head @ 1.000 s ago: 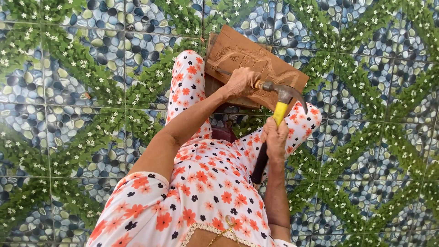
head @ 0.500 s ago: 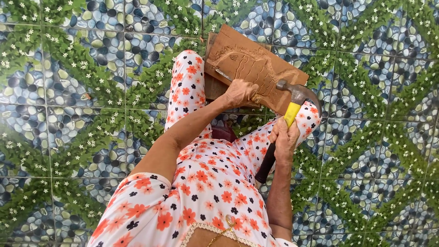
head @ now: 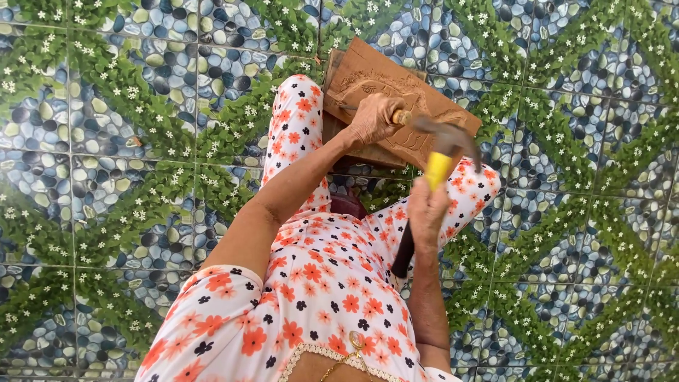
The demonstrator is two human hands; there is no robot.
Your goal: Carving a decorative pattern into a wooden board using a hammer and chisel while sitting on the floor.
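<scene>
A brown wooden board [head: 375, 81] with a carved relief rests across my knees, tilted. My left hand [head: 373, 117] is closed around a chisel [head: 402, 117] whose wooden butt sticks out to the right, its tip on the carving. My right hand [head: 427, 211] grips a hammer [head: 440, 166] by its yellow and black handle. The metal head hovers just right of the chisel's butt, slightly blurred.
I sit on a tiled floor [head: 127, 141] printed with pebbles, green leaves and small white flowers. My legs [head: 297, 127] in white cloth with orange flowers support the board. A second wooden piece [head: 332, 131] lies beneath it.
The hammer has swung up and left toward the chisel's butt. My left hand has stayed on the chisel against the carving.
</scene>
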